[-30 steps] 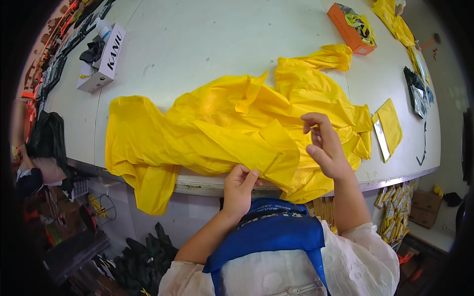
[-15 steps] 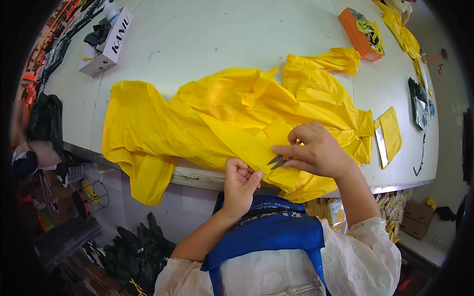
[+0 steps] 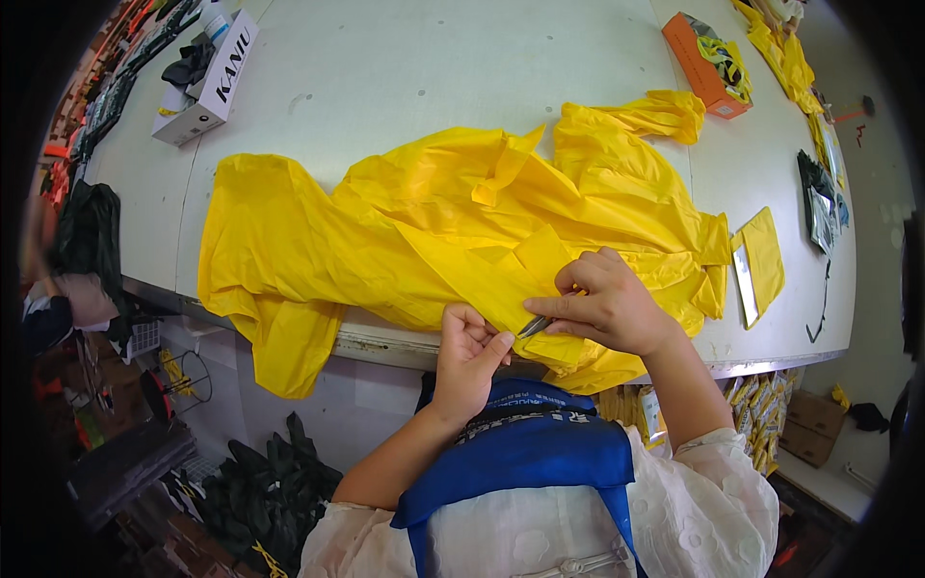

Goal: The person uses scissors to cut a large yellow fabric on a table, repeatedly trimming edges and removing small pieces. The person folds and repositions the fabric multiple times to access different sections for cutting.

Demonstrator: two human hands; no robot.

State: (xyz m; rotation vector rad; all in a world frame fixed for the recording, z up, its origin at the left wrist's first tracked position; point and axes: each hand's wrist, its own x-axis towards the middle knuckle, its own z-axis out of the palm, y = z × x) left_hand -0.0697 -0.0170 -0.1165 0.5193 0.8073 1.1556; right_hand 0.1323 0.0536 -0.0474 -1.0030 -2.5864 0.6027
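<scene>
A yellow raincoat-like garment [image 3: 405, 197] lies spread and wrinkled along the near side of the table, with parts hanging over the front edge. My left hand [image 3: 467, 364] is closed on the garment's edge, thumb against the curled fingers. Just to its right, my right hand [image 3: 612, 301] grips small dark metal snips [image 3: 533, 328]. Their blades are nearly together and point toward my left thumb, at the garment's edge. The handles are mostly hidden in my right hand.
On the white table [image 3: 356, 67] stand a white box [image 3: 220, 87] with dark cloth, far left, and an orange box [image 3: 692, 67] with yellow-green pieces, far right. A folded yellow piece [image 3: 763, 265] lies at the right. Dark cloth [image 3: 260, 491] is heaped below left.
The snips' blades have gone from spread to nearly closed. My right hand has shifted slightly left and down, toward my left thumb. My left hand has hardly moved.
</scene>
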